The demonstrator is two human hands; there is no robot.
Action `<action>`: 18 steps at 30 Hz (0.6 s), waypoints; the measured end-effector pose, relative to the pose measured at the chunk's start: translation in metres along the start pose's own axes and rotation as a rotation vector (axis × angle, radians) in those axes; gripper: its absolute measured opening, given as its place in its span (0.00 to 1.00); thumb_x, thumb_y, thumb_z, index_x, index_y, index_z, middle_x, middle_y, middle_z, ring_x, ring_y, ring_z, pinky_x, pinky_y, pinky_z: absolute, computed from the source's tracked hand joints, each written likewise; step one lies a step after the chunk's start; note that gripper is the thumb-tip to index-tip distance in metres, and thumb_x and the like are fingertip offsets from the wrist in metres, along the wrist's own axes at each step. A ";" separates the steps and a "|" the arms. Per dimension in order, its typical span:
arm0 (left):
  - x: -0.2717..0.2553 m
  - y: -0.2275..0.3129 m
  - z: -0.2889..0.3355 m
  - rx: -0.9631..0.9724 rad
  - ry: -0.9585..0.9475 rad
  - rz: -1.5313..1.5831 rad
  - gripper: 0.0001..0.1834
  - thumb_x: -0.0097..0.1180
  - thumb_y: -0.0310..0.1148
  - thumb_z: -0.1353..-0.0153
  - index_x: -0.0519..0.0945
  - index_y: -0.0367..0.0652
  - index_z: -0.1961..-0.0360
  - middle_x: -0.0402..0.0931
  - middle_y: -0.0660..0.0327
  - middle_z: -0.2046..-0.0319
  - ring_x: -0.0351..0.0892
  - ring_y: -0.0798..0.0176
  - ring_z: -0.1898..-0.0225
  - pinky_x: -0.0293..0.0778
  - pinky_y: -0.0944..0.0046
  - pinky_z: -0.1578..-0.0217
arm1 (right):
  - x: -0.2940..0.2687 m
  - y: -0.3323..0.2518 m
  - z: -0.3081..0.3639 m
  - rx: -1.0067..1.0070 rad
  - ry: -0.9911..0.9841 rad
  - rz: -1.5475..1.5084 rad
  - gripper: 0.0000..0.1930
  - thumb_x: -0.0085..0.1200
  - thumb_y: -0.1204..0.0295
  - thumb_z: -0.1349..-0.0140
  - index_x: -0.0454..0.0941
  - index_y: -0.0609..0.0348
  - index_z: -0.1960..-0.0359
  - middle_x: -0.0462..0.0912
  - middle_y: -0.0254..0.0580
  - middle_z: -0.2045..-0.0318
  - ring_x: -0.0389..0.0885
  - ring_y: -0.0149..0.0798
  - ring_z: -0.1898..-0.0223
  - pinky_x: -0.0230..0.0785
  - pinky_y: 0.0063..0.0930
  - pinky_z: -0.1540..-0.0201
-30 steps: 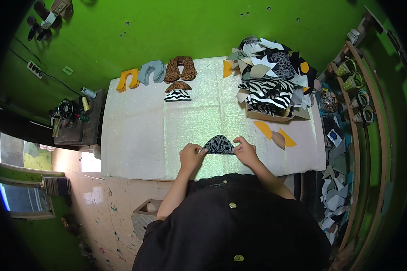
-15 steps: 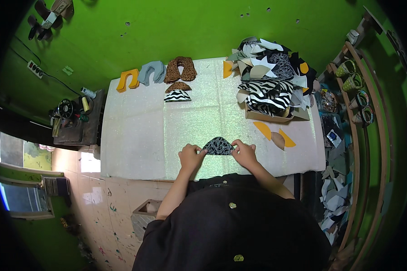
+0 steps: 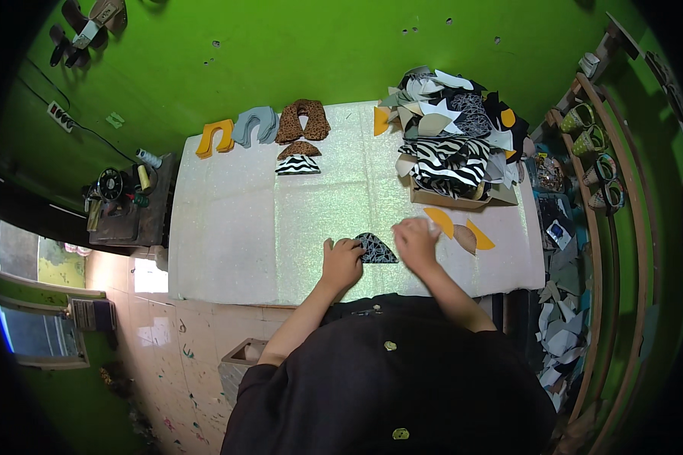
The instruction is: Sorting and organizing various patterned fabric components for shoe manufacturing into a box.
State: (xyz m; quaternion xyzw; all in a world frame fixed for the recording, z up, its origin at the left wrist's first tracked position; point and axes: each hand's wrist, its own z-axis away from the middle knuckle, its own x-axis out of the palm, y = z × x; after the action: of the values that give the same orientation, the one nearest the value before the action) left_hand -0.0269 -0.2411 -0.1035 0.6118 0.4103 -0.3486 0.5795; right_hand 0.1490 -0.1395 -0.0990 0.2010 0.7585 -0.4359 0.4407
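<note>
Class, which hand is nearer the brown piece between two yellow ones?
Right: the right hand is just left of the brown piece; the left hand is farther left.

The left hand point(image 3: 344, 262) hides the left end of the black patterned piece point(image 3: 378, 249). The right hand point(image 3: 417, 243) is blurred.

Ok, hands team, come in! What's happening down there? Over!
Left hand over left end of black-and-grey patterned piece. Right hand blurred, off the piece. Piece lying on white table. Yellow pieces, tan piece just right of that hand.
</note>
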 end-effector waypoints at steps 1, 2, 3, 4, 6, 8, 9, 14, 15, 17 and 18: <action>-0.001 0.001 -0.001 -0.007 -0.002 -0.013 0.12 0.51 0.27 0.51 0.83 0.46 0.65 0.77 0.62 0.57 0.71 0.60 0.50 0.54 0.45 0.46 | -0.006 0.004 -0.007 0.034 0.154 0.037 0.05 0.52 0.67 0.44 0.80 0.44 0.68 0.76 0.26 0.62 0.69 0.36 0.51 0.45 0.58 0.47; -0.001 0.003 -0.002 -0.012 -0.002 -0.026 0.11 0.51 0.28 0.51 0.83 0.46 0.67 0.77 0.62 0.57 0.71 0.60 0.51 0.53 0.44 0.45 | -0.011 0.010 -0.015 0.076 0.306 0.083 0.05 0.53 0.66 0.44 0.79 0.44 0.67 0.76 0.26 0.62 0.69 0.36 0.52 0.45 0.55 0.48; 0.000 0.002 -0.002 -0.012 0.002 -0.026 0.11 0.51 0.28 0.51 0.83 0.46 0.67 0.77 0.62 0.57 0.71 0.60 0.51 0.53 0.44 0.45 | -0.019 0.014 -0.023 0.072 0.308 0.084 0.05 0.53 0.66 0.44 0.79 0.44 0.67 0.76 0.26 0.62 0.69 0.36 0.52 0.45 0.55 0.48; 0.001 -0.001 -0.001 -0.019 -0.001 -0.023 0.11 0.51 0.29 0.52 0.83 0.46 0.67 0.77 0.62 0.57 0.71 0.60 0.51 0.52 0.44 0.45 | -0.027 0.018 -0.030 0.120 0.375 0.117 0.05 0.53 0.66 0.44 0.79 0.44 0.67 0.76 0.26 0.62 0.69 0.37 0.52 0.45 0.53 0.49; 0.003 -0.002 -0.001 -0.019 -0.002 -0.021 0.11 0.51 0.29 0.52 0.82 0.46 0.67 0.77 0.62 0.57 0.71 0.60 0.51 0.52 0.43 0.44 | -0.035 0.028 -0.035 0.169 0.449 0.152 0.05 0.53 0.65 0.43 0.79 0.44 0.66 0.75 0.26 0.62 0.69 0.37 0.53 0.45 0.52 0.49; 0.005 -0.001 0.001 -0.039 0.001 0.010 0.11 0.51 0.29 0.51 0.82 0.46 0.66 0.77 0.62 0.57 0.71 0.60 0.50 0.51 0.43 0.43 | -0.038 0.040 -0.036 0.158 0.490 0.207 0.06 0.53 0.65 0.43 0.80 0.43 0.65 0.76 0.27 0.62 0.69 0.36 0.53 0.45 0.50 0.50; 0.006 -0.002 0.001 -0.038 0.004 0.010 0.11 0.51 0.29 0.51 0.82 0.46 0.66 0.77 0.62 0.57 0.71 0.60 0.50 0.51 0.43 0.43 | -0.039 0.044 -0.035 0.156 0.492 0.208 0.06 0.53 0.65 0.43 0.80 0.43 0.65 0.76 0.27 0.62 0.69 0.36 0.53 0.45 0.50 0.50; 0.007 -0.003 0.001 -0.045 0.009 0.034 0.13 0.50 0.30 0.53 0.82 0.47 0.66 0.76 0.62 0.56 0.70 0.59 0.49 0.53 0.38 0.45 | -0.046 0.050 -0.037 0.158 0.485 0.227 0.06 0.53 0.67 0.43 0.80 0.43 0.65 0.76 0.26 0.65 0.69 0.34 0.56 0.44 0.48 0.50; 0.007 -0.003 0.002 -0.047 0.011 0.034 0.13 0.50 0.30 0.53 0.82 0.47 0.66 0.76 0.62 0.56 0.70 0.59 0.49 0.53 0.38 0.45 | -0.049 0.047 -0.038 0.156 0.485 0.226 0.06 0.53 0.67 0.43 0.80 0.43 0.65 0.76 0.26 0.65 0.69 0.34 0.56 0.44 0.48 0.50; 0.007 -0.003 0.003 -0.046 0.014 0.048 0.13 0.50 0.30 0.52 0.82 0.47 0.66 0.76 0.61 0.56 0.70 0.59 0.49 0.52 0.36 0.45 | -0.060 0.037 -0.039 0.046 0.551 0.169 0.05 0.53 0.68 0.43 0.80 0.44 0.66 0.77 0.26 0.70 0.70 0.33 0.58 0.44 0.45 0.50; 0.004 -0.003 0.002 -0.046 0.014 0.048 0.13 0.50 0.30 0.52 0.82 0.47 0.66 0.76 0.61 0.56 0.70 0.59 0.49 0.52 0.36 0.45 | -0.068 0.027 -0.038 0.047 0.551 0.169 0.05 0.53 0.68 0.43 0.80 0.44 0.66 0.77 0.26 0.70 0.70 0.33 0.58 0.44 0.45 0.50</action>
State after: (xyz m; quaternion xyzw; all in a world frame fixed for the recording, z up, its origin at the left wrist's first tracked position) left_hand -0.0274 -0.2428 -0.1085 0.6102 0.4076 -0.3209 0.5988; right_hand 0.1844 -0.0875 -0.0461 0.3843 0.8201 -0.3440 0.2480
